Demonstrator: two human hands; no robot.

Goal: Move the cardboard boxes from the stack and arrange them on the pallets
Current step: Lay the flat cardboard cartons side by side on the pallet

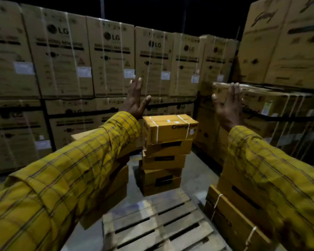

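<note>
A stack of several small yellow-brown cardboard boxes stands on the far end of a wooden pallet (152, 220). Its top box (168, 128) is strapped with white bands and reads "Crompton". My left hand (136, 99) is raised above and left of that top box, fingers straight, palm facing right, holding nothing. My right hand (228, 105) is raised above and right of it, fingers straight, palm facing left, empty too. Both arms in yellow checked sleeves reach forward. More small boxes sit left (114, 185) of the pallet, partly hidden by my left sleeve, and right (232, 214) of it.
Tall LG washing-machine cartons (109, 58) form a wall behind the stack. Big Godrej cartons (283, 42) rise at the right on strapped boxes. Bare grey concrete floor (201, 171) shows between the pallet and the right-hand cartons.
</note>
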